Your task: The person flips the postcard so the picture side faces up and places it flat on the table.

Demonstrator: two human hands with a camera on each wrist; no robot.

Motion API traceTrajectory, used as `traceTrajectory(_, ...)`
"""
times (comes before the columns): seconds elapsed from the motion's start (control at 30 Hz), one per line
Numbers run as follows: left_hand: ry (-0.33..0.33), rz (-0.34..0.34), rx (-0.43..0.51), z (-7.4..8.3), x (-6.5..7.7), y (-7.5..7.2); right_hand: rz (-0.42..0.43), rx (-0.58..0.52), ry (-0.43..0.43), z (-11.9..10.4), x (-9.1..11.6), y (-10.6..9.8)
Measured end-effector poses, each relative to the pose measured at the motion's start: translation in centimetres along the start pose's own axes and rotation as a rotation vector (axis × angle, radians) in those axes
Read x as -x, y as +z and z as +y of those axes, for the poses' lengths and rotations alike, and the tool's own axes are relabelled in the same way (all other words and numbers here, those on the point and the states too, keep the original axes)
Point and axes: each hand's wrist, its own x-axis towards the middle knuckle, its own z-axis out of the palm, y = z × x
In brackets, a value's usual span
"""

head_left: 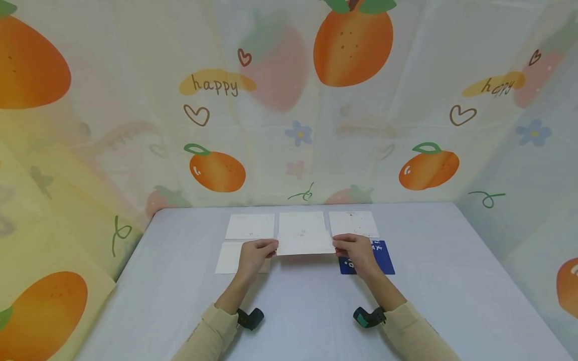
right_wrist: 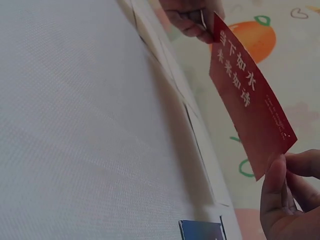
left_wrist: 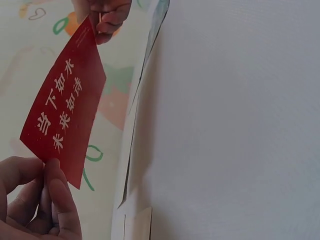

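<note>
Both hands hold one postcard raised a little over the table, its white side up in the head view. In the left wrist view the underside of this postcard is red with white Chinese characters. My left hand pinches its left edge between thumb and fingers. At the opposite edge, my right hand pinches it the same way. Under the left hand lies a white card, partly covered. A dark blue card with white writing lies beneath the right hand, partly hidden.
Along the back lie three white cards: a left one, a middle one partly overlapped by the held postcard, and a right one. They rest on a white-covered table. Behind hangs a fruit-printed curtain.
</note>
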Motion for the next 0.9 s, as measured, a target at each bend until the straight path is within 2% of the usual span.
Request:
traceTrajectory(0.27, -0.008, -0.011, 0.034, -0.47, -0.07, 0.13, -0.006, 0.006, 0.008, 0.26, 0.05, 0.08)
traceTrajectory(0.57, -0.003, -0.005, -0.001, -0.8, 0.0, 0.3, -0.024, 0.021, 0.021, 0.51, -0.03, 0.04)
traceTrajectory(0.9, -0.037, -0.016, -0.058, -1.02, 0.11, 0.38, -0.041, 0.066, 0.024, 0.74, -0.1, 0.11)
